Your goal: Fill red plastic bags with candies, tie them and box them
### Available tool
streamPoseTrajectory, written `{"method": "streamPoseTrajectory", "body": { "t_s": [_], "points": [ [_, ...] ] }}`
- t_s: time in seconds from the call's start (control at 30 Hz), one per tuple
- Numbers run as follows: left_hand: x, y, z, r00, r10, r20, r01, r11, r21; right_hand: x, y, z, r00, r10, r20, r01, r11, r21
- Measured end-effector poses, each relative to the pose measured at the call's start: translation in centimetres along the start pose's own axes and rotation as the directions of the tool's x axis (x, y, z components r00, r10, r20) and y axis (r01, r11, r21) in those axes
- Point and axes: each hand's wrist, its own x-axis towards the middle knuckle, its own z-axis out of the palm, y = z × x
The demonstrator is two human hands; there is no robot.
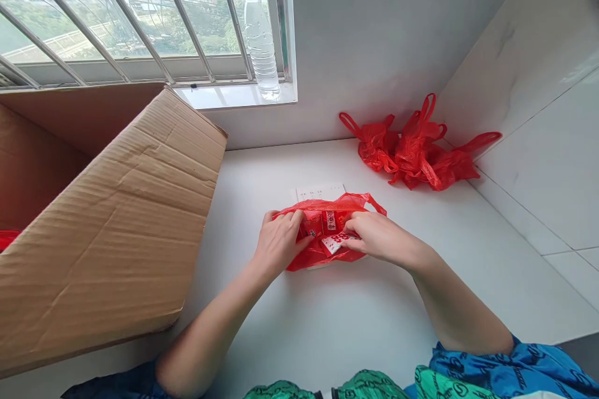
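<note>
A red plastic bag (299,262) lies on the white surface in front of me with its mouth spread. Inside it are red packets (314,224) with printed labels and a red-and-white packet (333,242). My left hand (282,240) is closed over the bag's left side, thumb inside the mouth. From the right, my right hand (374,234) reaches into the bag, its fingers bent and closed at the edge of the red-and-white packet. Its fingertips are partly hidden. Under the bag's far side, a white printed sheet (321,192) sticks out.
A large open cardboard box (140,218) stands on the left, with something red inside at its edge. Several filled red plastic bags (421,149) sit in the back right corner. A clear water bottle (259,43) stands on the sill of the barred window.
</note>
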Motion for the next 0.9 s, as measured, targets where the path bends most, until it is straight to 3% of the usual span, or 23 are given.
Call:
{"method": "streamPoseTrajectory", "body": {
  "t_s": [0.13,0.57,0.77,0.9],
  "points": [
    [0.0,-0.2,-0.5,0.998,-0.034,-0.050,0.032,0.998,-0.046,-0.2,0.4,-0.2,0.999,0.054,-0.004,-0.054,0.998,-0.034],
    [0.2,-0.6,-0.6,0.990,-0.049,-0.132,0.026,0.984,-0.176,-0.4,0.4,-0.6,0.998,0.006,-0.058,-0.009,0.999,-0.042],
    [-0.1,0.3,-2.0,0.990,-0.109,-0.090,0.051,0.869,-0.492,-0.2,-0.7,-1.0,0.959,-0.111,-0.260,0.160,0.971,0.175],
    [-0.5,0.7,-2.7,0.990,-0.133,-0.055,0.073,0.791,-0.608,0.6,-1.1,-0.7,0.958,-0.138,-0.250,0.239,0.869,0.434]
  ]
}}
